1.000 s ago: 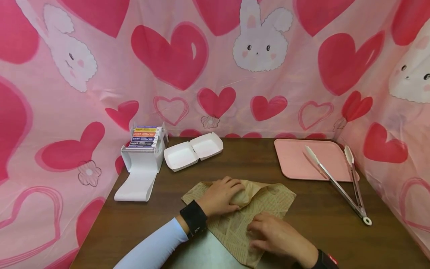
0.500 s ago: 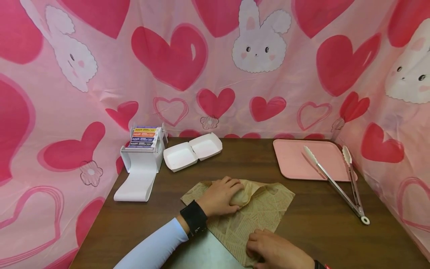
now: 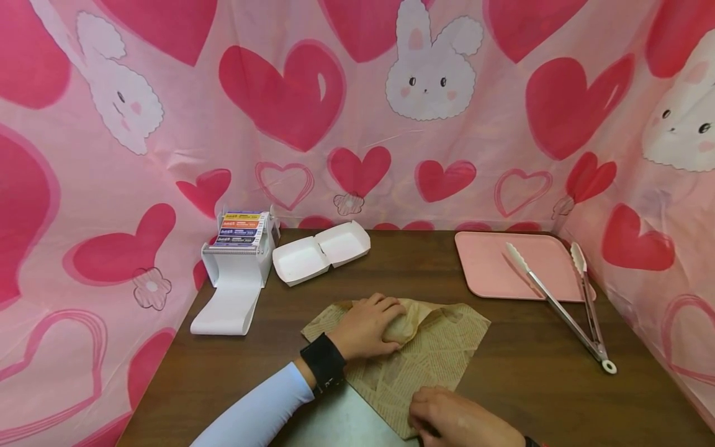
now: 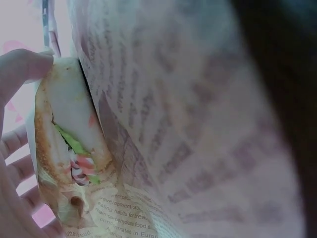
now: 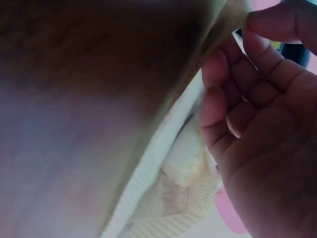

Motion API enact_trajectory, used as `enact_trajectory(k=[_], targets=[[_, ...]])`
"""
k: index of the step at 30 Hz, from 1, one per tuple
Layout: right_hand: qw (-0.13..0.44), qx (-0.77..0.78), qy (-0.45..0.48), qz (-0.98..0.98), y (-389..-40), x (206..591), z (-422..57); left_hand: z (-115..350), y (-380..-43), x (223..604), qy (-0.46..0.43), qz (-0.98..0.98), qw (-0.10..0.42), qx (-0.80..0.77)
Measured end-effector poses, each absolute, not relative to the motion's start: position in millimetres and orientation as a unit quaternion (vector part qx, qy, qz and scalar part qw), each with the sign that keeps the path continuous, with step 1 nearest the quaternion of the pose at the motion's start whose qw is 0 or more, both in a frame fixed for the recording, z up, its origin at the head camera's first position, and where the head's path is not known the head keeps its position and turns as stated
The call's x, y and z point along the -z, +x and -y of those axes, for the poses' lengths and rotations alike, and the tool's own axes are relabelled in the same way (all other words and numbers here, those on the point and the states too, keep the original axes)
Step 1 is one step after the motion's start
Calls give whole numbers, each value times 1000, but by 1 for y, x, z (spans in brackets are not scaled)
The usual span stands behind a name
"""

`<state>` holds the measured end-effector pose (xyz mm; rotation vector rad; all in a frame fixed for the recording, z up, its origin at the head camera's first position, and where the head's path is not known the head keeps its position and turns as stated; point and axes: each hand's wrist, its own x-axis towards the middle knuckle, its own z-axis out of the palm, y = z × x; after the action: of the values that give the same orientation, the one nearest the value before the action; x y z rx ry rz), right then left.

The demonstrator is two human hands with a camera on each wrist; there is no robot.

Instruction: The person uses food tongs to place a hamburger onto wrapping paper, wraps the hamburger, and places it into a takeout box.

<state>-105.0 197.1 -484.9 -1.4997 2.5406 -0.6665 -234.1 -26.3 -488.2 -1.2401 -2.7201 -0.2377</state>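
Brown newsprint wrapping paper point(image 3: 430, 360) lies spread over the middle of the table, partly folded over a sandwich. In the left wrist view the sandwich point(image 4: 74, 109) shows a browned bun, a green leaf and a pink-and-white filling, inside the paper. My left hand point(image 3: 365, 329) rests over the wrapped bundle, its thumb and fingers curved round the sandwich. Nearer the front edge, my right hand point(image 3: 458, 419) pinches the paper's near corner. In the right wrist view, that hand's thumb and forefinger point(image 5: 272, 22) meet at the paper edge.
A pale metallic sheet point(image 3: 341, 419) lies under the paper. Behind stand an opened white box point(image 3: 301, 259) and a label dispenser point(image 3: 237, 248). Metal tongs point(image 3: 558, 307) lean across a pink tray point(image 3: 486, 267) at right. A heart-patterned cloth point(image 3: 313, 93) encloses the table.
My right hand has moved toward the front edge, down to the paper's near corner, and pinches it there. My left hand has stayed on the sandwich.
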Motion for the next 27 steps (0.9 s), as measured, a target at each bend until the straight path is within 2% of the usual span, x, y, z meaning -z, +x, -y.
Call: enact_trajectory(k=[4,14,20,27], targets=[[64,236,-470,-848,-106,470,-194,26,-234,489,-410,905,78,76],[-23,272,-443,-854,-128,431,-189,24,-233,487,-413,905,73,78],[-28,291,-412,-863,-146,416,-188,24,-234,488,-419,902,71,77],[-73,302,-392,-866,-176,411,-185,28,-236,487,-447,887,104,52]])
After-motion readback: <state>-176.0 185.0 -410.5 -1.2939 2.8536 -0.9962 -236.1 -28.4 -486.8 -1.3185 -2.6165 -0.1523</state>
